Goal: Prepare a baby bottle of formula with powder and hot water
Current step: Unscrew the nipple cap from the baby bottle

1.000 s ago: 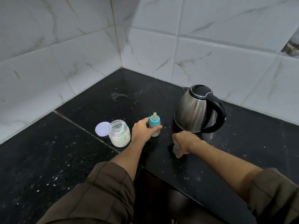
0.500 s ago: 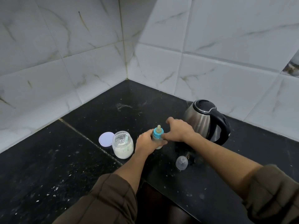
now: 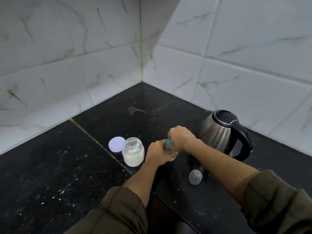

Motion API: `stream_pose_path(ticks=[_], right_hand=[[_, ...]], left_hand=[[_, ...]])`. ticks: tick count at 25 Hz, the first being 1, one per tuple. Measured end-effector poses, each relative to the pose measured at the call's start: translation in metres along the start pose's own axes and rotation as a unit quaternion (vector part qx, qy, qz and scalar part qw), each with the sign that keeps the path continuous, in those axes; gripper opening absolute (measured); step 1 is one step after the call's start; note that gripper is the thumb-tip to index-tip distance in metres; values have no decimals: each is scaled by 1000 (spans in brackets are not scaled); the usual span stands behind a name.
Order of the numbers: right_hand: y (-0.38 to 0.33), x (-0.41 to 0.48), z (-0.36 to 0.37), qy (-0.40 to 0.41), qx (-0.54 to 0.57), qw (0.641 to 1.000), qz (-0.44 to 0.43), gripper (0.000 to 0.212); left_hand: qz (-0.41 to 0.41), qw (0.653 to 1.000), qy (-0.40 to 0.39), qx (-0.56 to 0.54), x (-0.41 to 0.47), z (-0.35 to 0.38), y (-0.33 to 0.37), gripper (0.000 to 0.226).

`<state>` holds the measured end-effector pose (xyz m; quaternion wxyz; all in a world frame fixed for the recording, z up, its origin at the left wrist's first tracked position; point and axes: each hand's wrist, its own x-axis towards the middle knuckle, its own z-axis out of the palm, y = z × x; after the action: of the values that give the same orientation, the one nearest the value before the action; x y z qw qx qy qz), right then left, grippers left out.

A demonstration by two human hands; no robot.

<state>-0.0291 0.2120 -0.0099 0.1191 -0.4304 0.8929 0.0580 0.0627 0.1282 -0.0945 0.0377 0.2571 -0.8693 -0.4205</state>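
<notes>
Fingers (image 3: 174, 132) of the right hand (image 3: 183, 139) curl down over the top of the baby bottle (image 3: 172, 158), closed round its teal collar (image 3: 169, 142), so the teat is hidden beneath the palm. The left hand (image 3: 157, 153) wraps the bottle's body from the side away from the kettle (image 3: 217, 134), its fingers curled round the clear wall. Only a sliver of collar and the bottle's foot show between the two hands.

The bottle stands upright on the dark surface (image 3: 67, 166), just to the left of the kettle, its long axis vertical and running straight up into the right palm. That is the relation the coming move seems to turn on: the collar lies directly under the right fingers and turns about that upright axis, while the left hand, lower down, braces the body against the twist. Judging from the grip, the step in hand is unscrewing the collar so powder can go in, and the right hand is the one placed to do it.

The powder jar (image 3: 133, 155) stands open farther left of the kettle, beyond the bottle, with a scoop (image 3: 137, 146) leaning inside it. Its lilac lid (image 3: 116, 144) lies farther left again, just beside the jar. A clear cap (image 3: 195, 177) rests in front of the kettle, toward the person. Whether the bottle holds anything cannot be told
</notes>
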Motion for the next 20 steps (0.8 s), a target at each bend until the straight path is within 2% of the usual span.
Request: stream_pose_path(ticks=[2,4,7,8,11,13,15,18,20], right_hand=[[4,1,-2,-8,-33,998,-58,34],[12,0,-3,-22,-32,994,-97,46],[21,-2,-5,-31,3,996,-83,67],[21,-2,-5,-22,24,998,-55,68],[15,-4,-4,21,32,999,37,53],[14,-4,-2,7,32,999,35,44],[13,-4,-4,-22,38,999,-4,34],[15,-1,-6,-45,34,997,-54,49],[13,-2,-8,-33,54,998,-29,59]], left_hand=[[-5,1000,-3,11,2,0,-2,45],[-11,1000,-5,15,2,-1,-1,47],[-1,1000,-5,16,2,-2,-1,54],[4,1000,-5,12,0,-3,-1,53],[9,1000,3,12,-2,-3,-1,48],[6,1000,-1,13,-2,-4,-1,47],[-1,1000,-7,16,-2,-5,0,50],[-6,1000,-12,21,1,-3,-1,55],[-7,1000,-13,21,1,-3,-1,57]])
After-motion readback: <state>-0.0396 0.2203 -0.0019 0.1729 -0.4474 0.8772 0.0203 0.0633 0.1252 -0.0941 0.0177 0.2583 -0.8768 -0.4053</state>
